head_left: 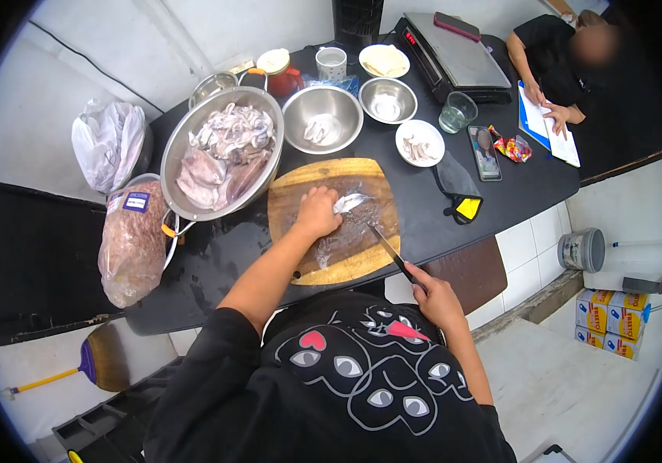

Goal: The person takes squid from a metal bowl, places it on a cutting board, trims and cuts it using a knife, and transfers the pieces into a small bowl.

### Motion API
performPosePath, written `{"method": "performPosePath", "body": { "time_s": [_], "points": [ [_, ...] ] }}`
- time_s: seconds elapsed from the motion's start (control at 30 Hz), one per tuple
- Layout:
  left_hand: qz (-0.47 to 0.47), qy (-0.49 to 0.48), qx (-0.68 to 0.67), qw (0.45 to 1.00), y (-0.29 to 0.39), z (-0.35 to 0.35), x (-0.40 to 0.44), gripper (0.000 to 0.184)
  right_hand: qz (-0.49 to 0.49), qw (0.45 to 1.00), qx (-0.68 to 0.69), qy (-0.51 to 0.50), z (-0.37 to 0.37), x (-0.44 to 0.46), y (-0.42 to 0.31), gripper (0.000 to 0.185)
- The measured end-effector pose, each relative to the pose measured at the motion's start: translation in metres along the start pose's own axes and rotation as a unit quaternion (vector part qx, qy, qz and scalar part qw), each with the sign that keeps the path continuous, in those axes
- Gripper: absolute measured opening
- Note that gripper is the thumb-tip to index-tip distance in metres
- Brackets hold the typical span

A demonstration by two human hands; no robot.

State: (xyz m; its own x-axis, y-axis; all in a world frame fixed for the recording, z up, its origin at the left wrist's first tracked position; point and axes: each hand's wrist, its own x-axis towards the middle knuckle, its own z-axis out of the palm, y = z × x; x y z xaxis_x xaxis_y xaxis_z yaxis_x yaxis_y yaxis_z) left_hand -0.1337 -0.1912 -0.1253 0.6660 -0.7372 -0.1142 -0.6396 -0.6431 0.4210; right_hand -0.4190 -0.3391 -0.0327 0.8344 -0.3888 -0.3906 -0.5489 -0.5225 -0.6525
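Note:
On the wooden cutting board (331, 272), my left hand (319, 212) is closed over a whitish piece of squid (352, 202). Dark, wet skin scraps (338, 245) lie around it. My right hand (433, 295) grips the black handle of a knife (389, 251), whose blade tip rests over the board near the scraps. To the board's left, a large metal colander (174, 189) holds squid and tentacles. Behind the board stands a metal bowl (298, 116) with a few pale pieces; a white plate (420, 160) with small strips sits to the right.
A smaller metal bowl (388, 102), a glass (457, 112), a phone (485, 154) and a scale (458, 65) are on the black table. Bagged meat (132, 247) stands at the left edge. At the far right another person (551, 58) writes on paper.

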Motion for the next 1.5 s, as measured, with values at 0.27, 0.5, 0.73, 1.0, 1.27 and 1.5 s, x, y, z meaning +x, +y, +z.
{"method": "performPosePath", "body": {
  "time_s": [0.27, 0.5, 0.73, 1.0, 1.27, 1.5],
  "points": [
    [-0.135, -0.065, -0.284, 0.947, -0.035, 0.02, 0.018, 0.028, 0.005, 1.0, 0.022, 0.001, -0.008, 0.003, 0.0, 0.048],
    [-0.289, -0.109, -0.575, 0.757, -0.031, 0.001, 0.01, 0.018, -0.015, 1.0, 0.024, 0.013, -0.009, 0.006, 0.002, 0.048],
    [-0.359, -0.037, -0.756, 0.545, -0.008, 0.006, -0.023, 0.037, -0.014, 1.0, 0.005, 0.01, -0.014, 0.011, 0.0, 0.048],
    [-0.162, -0.02, -0.318, 0.934, -0.035, 0.013, -0.034, 0.012, 0.004, 1.0, 0.013, 0.016, -0.02, 0.012, 0.003, 0.048],
    [-0.05, -0.099, -0.165, 0.98, -0.02, -0.004, 0.037, 0.036, -0.006, 0.999, 0.027, 0.022, -0.02, 0.012, 0.002, 0.048],
    [0.049, -0.186, 0.049, 0.98, 0.005, -0.003, 0.032, 0.046, 0.007, 0.999, 0.033, 0.029, -0.021, 0.006, 0.006, 0.049]
  ]
}}
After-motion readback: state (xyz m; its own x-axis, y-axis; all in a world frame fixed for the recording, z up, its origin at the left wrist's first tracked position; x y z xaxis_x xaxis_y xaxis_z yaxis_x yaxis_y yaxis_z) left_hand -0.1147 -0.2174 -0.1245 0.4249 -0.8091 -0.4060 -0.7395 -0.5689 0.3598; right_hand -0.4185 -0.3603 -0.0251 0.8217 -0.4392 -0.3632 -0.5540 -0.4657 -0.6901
